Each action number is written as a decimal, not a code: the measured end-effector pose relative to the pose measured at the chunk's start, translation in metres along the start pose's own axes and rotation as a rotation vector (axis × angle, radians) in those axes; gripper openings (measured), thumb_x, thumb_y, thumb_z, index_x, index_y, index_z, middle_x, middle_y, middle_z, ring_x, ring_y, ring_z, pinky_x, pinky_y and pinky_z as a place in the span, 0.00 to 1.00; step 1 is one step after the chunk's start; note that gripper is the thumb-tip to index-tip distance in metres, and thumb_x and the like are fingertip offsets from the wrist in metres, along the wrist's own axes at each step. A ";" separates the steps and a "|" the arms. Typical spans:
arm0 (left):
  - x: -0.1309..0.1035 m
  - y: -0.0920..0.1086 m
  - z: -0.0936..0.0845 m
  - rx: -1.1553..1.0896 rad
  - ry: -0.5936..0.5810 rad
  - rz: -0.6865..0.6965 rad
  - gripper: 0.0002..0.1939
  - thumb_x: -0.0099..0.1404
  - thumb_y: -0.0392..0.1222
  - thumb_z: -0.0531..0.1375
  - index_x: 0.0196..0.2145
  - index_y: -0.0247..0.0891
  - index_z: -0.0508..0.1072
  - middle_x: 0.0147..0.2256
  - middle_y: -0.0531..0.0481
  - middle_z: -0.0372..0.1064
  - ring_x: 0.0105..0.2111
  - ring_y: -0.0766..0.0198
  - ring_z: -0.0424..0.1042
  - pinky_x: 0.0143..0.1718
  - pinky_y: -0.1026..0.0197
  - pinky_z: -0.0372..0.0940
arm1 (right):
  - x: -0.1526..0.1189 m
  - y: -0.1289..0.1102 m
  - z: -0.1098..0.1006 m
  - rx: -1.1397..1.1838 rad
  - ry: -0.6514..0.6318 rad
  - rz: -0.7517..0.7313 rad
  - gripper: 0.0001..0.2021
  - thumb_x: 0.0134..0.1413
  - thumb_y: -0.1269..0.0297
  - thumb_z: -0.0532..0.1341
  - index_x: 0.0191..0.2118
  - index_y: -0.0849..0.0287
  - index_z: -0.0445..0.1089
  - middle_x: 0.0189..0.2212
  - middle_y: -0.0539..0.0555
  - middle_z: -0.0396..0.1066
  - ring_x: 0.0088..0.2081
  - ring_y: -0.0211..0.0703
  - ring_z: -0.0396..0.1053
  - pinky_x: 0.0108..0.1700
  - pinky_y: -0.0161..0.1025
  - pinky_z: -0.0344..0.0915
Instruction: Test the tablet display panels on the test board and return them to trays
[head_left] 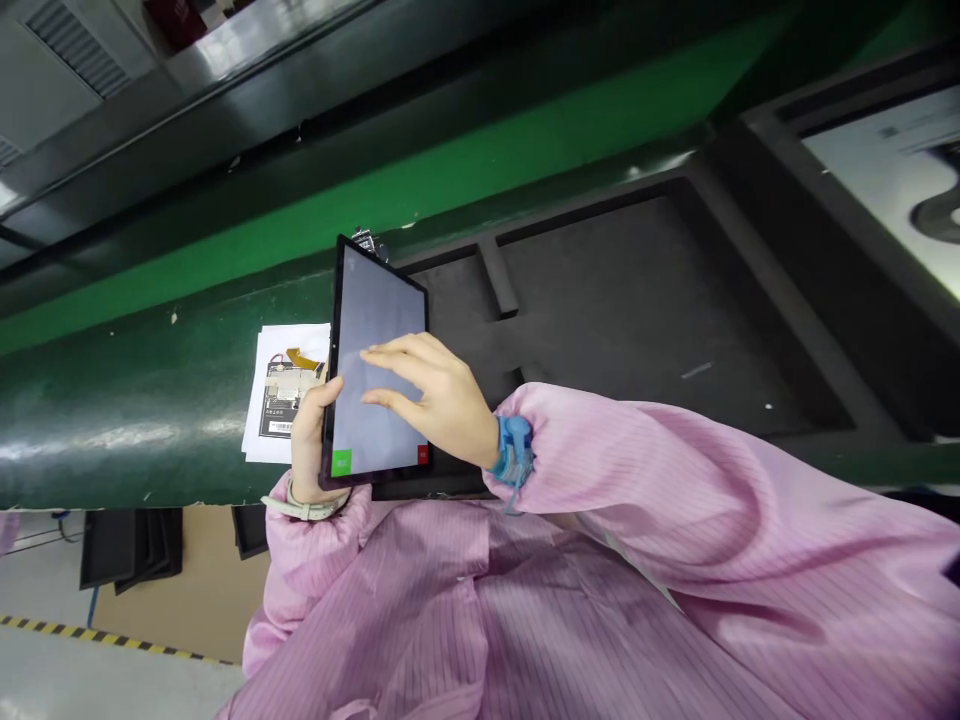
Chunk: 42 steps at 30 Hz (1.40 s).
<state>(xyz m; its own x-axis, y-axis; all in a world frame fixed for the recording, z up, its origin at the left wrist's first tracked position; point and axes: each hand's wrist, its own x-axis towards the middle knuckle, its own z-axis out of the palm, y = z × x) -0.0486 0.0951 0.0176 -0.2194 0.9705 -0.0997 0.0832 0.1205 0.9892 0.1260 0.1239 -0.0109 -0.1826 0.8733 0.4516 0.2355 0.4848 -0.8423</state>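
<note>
A tablet [375, 310] with a pale grey lit screen is held up, tilted, in front of me. Its lower corners show a green square and a red square. My left hand [309, 440] grips its left edge, thumb on the frame and the other fingers hidden behind. Over the screen is my right hand [431, 390], thumb and fingers stretched out and apart, holding nothing; whether the fingertips touch the glass I cannot tell. Left of the tablet, white paper sheets [259, 400] lie under a circuit board with an orange ribbon cable [300, 360].
A black foam tray [622, 290] with recesses covers the bench's right part. Beyond the tablet's top edge sits a small metallic part [364, 240]. A white printed sheet [892, 170] lies at the far right. Black trays [124, 545] stand on the floor, lower left.
</note>
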 end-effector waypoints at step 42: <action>-0.040 -0.078 -0.056 1.214 0.140 0.418 0.22 0.76 0.44 0.50 0.59 0.39 0.75 0.50 0.35 0.70 0.48 0.48 0.69 0.51 0.44 0.64 | 0.077 -0.007 -0.105 0.174 0.026 0.773 0.24 0.49 0.75 0.60 0.54 0.53 0.69 0.36 0.52 0.69 0.37 0.40 0.68 0.25 0.32 0.61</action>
<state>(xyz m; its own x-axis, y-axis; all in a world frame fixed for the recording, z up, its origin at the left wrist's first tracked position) -0.1004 0.0356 -0.0493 -0.0557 0.9592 0.2771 0.9788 -0.0023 0.2047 0.2103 0.1923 0.0607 -0.0057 0.9613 -0.2754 0.1334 -0.2723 -0.9529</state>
